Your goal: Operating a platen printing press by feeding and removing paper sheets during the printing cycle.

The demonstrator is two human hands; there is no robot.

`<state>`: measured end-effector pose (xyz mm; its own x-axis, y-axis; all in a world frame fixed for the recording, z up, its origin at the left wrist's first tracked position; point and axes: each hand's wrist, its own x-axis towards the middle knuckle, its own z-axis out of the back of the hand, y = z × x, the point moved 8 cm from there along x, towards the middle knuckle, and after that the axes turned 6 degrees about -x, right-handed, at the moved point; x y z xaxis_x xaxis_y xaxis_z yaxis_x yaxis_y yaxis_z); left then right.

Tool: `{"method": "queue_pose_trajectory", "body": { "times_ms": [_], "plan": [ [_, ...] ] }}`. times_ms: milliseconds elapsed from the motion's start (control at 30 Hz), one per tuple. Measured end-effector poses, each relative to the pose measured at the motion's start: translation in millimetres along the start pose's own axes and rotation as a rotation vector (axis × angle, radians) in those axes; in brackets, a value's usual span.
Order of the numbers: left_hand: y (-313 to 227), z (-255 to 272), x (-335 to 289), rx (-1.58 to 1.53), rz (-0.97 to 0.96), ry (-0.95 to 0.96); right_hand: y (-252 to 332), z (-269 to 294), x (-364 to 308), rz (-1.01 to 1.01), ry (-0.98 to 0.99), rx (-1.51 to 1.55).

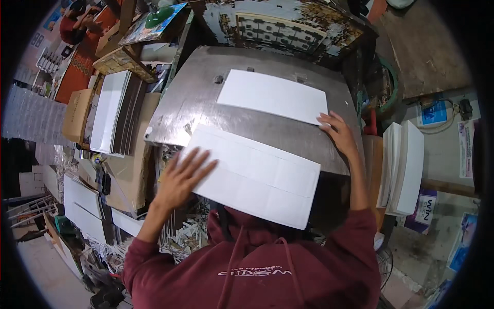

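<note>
Spreading over the left end of the near board (252,177), the left hand (188,177) stood first on our list: back upward, fingers well apart, slightly blurred; we could not tell whether its thumb pinched the edge from below. Near board: white, oblong, faintly lined along its length, lying aslant across the near edge of the table (180,92) and jutting out toward the wearer. Far board (272,95): white, oblong, flat on the table beyond the near board, with bare metal between the two. Right hand (339,135): at the far board's near right corner, fingers loosely parted and a little bent, tips at the edge; we could not tell whether they gripped it. Table: grey metal, scuffed, a dark stub (218,79) close to the far board's left end. Step in hand, as we judged it: handling both boards at once, one to each hand. Any further move, in our judgement, called for a sure hold on the near board, part of which lacked support, and a light touch at the far board's corner, lest it skew. Surroundings: to the left we logged a white stack (110,113) and a carton (77,116); to the right, a second stack (406,165); below the table, paper scraps (188,232).
</note>
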<state>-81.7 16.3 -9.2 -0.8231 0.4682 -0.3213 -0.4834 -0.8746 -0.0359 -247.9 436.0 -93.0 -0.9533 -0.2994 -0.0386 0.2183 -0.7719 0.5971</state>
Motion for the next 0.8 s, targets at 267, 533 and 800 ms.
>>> {"method": "queue_pose_trajectory", "body": {
  "times_ms": [267, 533, 800],
  "plan": [
    [160, 97, -146, 0.168, 0.805, -1.021, 14, 76, 89, -0.055, -0.199, -0.234],
    [406, -89, -151, 0.088, 1.306, -0.538, 22, 161, -40, -0.045, -0.477, -0.082],
    [447, -154, -139, -0.128, 1.353, -0.683, -121, 206, -324, -1.202, -0.434, -1.078]
  ]
}}
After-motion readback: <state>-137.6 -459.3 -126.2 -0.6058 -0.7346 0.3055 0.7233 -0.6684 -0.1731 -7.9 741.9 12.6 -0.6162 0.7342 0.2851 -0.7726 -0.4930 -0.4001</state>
